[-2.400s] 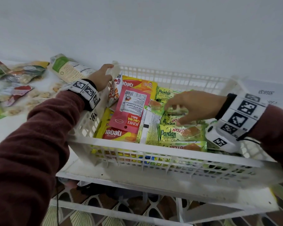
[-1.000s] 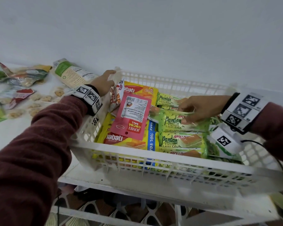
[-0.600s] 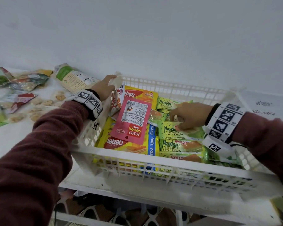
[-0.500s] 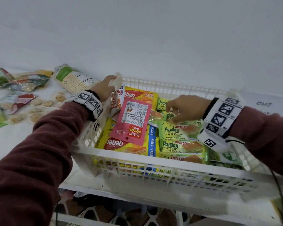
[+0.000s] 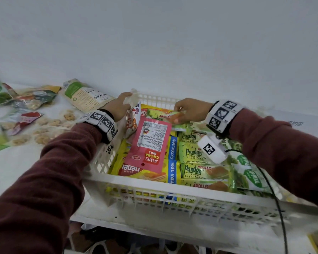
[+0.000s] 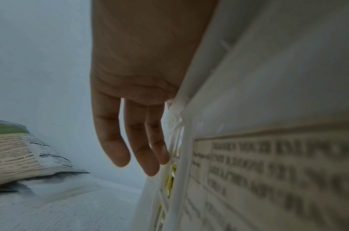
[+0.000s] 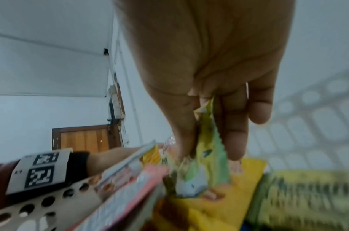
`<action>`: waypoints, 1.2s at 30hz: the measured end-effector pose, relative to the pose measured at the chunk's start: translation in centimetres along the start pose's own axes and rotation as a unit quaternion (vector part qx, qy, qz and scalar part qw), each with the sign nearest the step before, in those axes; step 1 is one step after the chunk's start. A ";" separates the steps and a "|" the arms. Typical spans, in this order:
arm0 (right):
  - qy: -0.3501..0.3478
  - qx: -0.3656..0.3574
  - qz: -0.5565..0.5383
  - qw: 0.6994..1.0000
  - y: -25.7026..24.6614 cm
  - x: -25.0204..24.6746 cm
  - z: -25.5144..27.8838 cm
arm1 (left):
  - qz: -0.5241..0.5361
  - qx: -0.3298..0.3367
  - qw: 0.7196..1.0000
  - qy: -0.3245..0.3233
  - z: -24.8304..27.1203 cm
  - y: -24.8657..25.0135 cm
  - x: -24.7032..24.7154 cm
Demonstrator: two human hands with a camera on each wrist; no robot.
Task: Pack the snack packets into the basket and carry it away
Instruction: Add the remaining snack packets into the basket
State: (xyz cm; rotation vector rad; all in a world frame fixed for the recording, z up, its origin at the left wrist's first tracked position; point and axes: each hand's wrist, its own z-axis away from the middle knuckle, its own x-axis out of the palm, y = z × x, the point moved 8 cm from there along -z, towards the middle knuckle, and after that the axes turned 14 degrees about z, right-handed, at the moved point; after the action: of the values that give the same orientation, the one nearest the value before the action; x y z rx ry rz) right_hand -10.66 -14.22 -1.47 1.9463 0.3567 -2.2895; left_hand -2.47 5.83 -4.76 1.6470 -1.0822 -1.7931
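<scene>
A white plastic basket (image 5: 173, 187) holds several snack packets: a pink Jomei packet (image 5: 151, 142) on yellow Nabati wafers (image 5: 136, 170), and green Pandan cakes (image 5: 193, 153) to the right. My right hand (image 5: 189, 110) is at the basket's far side. Its thumb and fingers pinch one green Pandan packet (image 5: 165, 116) just above the pink one. The right wrist view shows that packet (image 7: 207, 164) hanging from my right hand (image 7: 209, 125). My left hand (image 5: 117, 109) rests on the basket's far left corner. Its fingers (image 6: 134, 140) lie straight down the outer wall (image 6: 189, 140).
Loose snack bags lie on the white table (image 5: 17, 162) to the left: a beige and green bag (image 5: 84, 96) close to my left hand, and other bags (image 5: 26, 96) farther left. A plain wall stands right behind the basket. The basket sits near the table's front edge.
My right hand left the Pandan packets on the right, took hold of one and carried it left toward the far middle of the basket. My left hand stayed on the corner.
</scene>
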 end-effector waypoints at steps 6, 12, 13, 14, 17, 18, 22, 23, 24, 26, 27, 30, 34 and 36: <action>-0.058 0.024 -0.067 0.996 4.4 -1.2 2.9 | -0.011 -0.007 1.000 -0.001 0.2 0.1 0.1; -0.114 0.026 -0.012 0.993 7.2 3.2 5.4 | -0.012 -0.010 1.000 -0.001 0.2 0.0 0.1; -0.101 0.032 0.031 0.994 7.5 3.6 5.5 | -0.012 -0.011 1.000 -0.001 0.2 0.1 0.1; -0.091 0.039 0.075 0.992 7.6 3.8 5.5 | -0.013 -0.013 1.000 -0.002 0.3 0.1 0.1; -0.064 0.062 0.205 0.975 6.6 2.8 5.7 | -0.018 -0.016 1.000 -0.005 0.4 0.1 0.1; -0.042 0.052 0.241 0.968 5.5 1.8 5.7 | -0.018 -0.017 1.000 -0.006 0.5 0.2 0.0; 0.060 -0.065 0.239 0.967 -1.6 -1.2 5.5 | -0.014 -0.016 1.000 -0.005 0.5 0.2 0.0; 0.069 -0.112 0.217 0.967 -3.8 -1.2 5.5 | -0.012 -0.013 1.000 -0.004 0.5 0.2 0.0; 0.068 -0.160 0.204 0.963 -6.1 -0.8 5.6 | -0.009 -0.011 1.000 -0.004 0.5 0.2 0.0; 0.041 -0.243 0.208 0.947 -9.8 1.0 5.9 | -0.004 -0.011 1.000 -0.008 0.6 0.3 0.0; 0.021 -0.267 0.222 0.938 -10.9 2.2 5.8 | -0.005 -0.012 1.000 -0.009 0.7 0.4 0.1; -0.012 -0.277 0.317 0.907 -12.0 4.9 5.2 | -0.004 -0.015 1.000 -0.009 1.1 0.5 0.1; 0.019 -0.279 0.366 0.888 -12.4 5.3 4.9 | 0.008 -0.009 1.000 -0.008 1.2 0.8 0.1; 0.046 -0.319 0.309 0.895 -12.9 4.3 5.4 | 0.016 -0.009 1.000 -0.008 1.3 0.9 0.2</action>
State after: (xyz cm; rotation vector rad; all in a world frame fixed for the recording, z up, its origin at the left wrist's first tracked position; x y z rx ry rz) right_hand -19.58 -2.83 -3.52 1.5283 0.3657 -1.4388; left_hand -3.92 5.47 -4.19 1.5991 -1.0894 -1.7932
